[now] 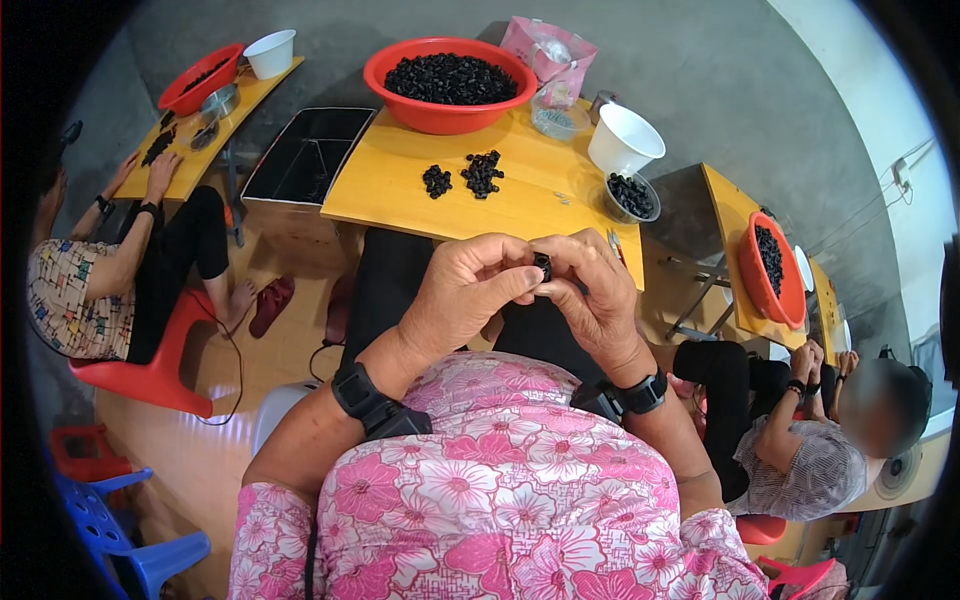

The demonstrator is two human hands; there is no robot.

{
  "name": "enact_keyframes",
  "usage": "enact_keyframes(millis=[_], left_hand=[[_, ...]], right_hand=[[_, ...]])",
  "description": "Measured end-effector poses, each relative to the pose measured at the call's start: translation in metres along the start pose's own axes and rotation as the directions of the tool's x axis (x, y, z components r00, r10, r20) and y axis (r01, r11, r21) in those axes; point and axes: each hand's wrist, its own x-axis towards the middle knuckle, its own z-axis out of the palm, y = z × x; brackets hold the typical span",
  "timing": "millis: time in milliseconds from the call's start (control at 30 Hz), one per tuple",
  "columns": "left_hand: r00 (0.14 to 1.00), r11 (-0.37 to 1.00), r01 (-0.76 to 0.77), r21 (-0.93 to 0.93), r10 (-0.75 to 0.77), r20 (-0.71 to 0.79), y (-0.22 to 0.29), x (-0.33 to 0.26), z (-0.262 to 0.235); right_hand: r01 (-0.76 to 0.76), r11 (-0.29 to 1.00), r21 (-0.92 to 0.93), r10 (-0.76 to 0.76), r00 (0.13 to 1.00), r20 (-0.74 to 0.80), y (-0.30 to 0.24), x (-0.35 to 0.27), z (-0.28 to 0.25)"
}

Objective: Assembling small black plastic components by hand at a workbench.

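Both hands, left hand (468, 290) and right hand (590, 290), meet at frame centre, fingertips pinched together on a small black part (542, 266) held over the lap, close to two black piles (462, 176) on the yellow table (530, 200) above.

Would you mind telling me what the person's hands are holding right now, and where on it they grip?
A small black part, pinched between the fingertips of the left hand and right hand; the grip is on its sides, its top showing.
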Motion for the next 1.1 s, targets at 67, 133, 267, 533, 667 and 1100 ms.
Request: enact_keyframes(millis=[67,133,267,533,667,1100], left_hand=[[1.0,0.997,0.0,0.075,-0.001,0.012,0.0,0.0,-0.002],[1.0,0.997,0.003,0.075,-0.003,0.011,0.003,0.0,-0.001],[0.999,0.996,0.018,0.09,-0.021,0.03,0.003,0.002,-0.004],[0.997,0.997,0.032,-0.069,-0.028,0.068,-0.006,0.005,-0.001],[0.996,0.991,-0.059,-0.123,0.066,0.059,-0.005,-0.001,0.007],[0.959,0.856,-0.281,0.435,0.263,0.102,-0.001,0.002,0.001]], right_hand=[[-0.021,0.999,0.025,0.021,1.0,0.008,0.0,0.0,-0.001],[-0.013,1.0,-0.001,0.013,0.999,0.036,-0.001,0.003,-0.002],[0.016,1.0,-0.002,-0.016,1.0,0.014,-0.001,0.002,0.003],[0.032,0.998,-0.054,-0.032,0.999,0.005,0.004,-0.001,0.003],[0.018,0.997,-0.073,-0.018,1.0,-0.012,0.006,-0.006,0.005],[0.014,0.997,-0.071,-0.014,1.0,0.003,0.003,-0.01,0.006]])
